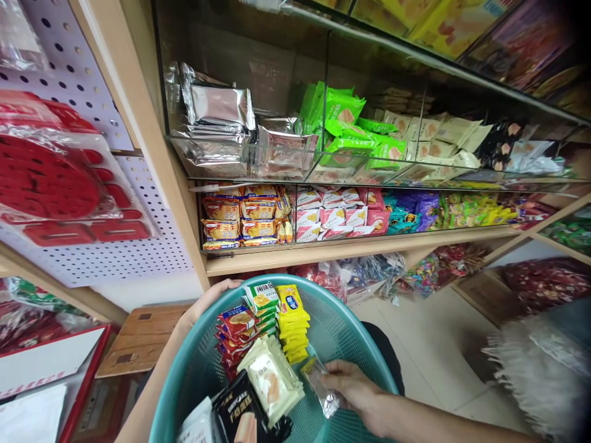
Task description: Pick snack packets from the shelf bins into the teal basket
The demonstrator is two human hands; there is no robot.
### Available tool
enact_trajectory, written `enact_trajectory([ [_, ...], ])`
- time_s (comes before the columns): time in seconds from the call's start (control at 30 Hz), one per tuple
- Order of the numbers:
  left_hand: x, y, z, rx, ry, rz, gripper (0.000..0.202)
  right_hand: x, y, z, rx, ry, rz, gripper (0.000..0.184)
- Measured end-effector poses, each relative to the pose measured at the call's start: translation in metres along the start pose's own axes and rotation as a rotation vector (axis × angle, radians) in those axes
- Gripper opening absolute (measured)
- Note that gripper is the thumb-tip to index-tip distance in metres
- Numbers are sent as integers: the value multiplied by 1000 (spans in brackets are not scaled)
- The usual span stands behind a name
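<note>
My left hand [210, 299] grips the far left rim of a teal plastic basket [173, 375], its fingertips partly hidden by the rim. Inside the basket, my right hand [348, 387] is closed on a shiny silver snack packet [323, 387]. Near that packet are stacked yellow packets [294, 320] and cream-coloured packets [272, 375]. Red packets [236, 326] and green-and-white packets [262, 299] stand in stacks toward the far side. A black cake packet [242, 409] and a white packet [198, 424] lie at the near left.
Clear shelf bins ahead hold silver packets [219, 104], bright green packets [344, 114] and orange biscuit packets [242, 212]. A wooden stool [143, 338] stands left of the basket. Red packaged goods [55, 178] hang on a pegboard. Pale fluffy fabric [530, 369] is at right.
</note>
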State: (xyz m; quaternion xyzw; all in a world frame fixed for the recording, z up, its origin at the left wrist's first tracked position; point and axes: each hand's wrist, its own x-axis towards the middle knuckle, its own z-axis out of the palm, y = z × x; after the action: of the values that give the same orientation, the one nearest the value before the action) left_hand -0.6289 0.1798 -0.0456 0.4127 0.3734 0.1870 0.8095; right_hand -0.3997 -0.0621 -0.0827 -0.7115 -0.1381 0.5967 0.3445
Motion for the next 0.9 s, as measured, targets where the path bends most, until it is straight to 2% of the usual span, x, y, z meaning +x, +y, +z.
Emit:
enact_trajectory([
  [0.07, 0, 0, 0, 2, -42, -9, 35, 1, 1, 3, 1, 3, -8, 38],
  [0.13, -2, 2, 2, 30, -35, 4, 34, 1, 2, 5, 15, 1, -27, 38],
  [0.33, -10, 8, 12, 18, -66, -1, 36, 10, 14, 6, 37, -12, -124, 28],
  [0.5, -6, 5, 8, 46, -10, 10, 38, 12, 20, 9, -90, 13, -255, 26],
  [0.7, -2, 4, 5, -17, -66, -23, 45, -8, 11, 13, -194, -61, -306, 38],
  [0.9, -1, 5, 7, 19, 8, -37, 43, -24, 7, 14, -314, -116, -286, 66],
])
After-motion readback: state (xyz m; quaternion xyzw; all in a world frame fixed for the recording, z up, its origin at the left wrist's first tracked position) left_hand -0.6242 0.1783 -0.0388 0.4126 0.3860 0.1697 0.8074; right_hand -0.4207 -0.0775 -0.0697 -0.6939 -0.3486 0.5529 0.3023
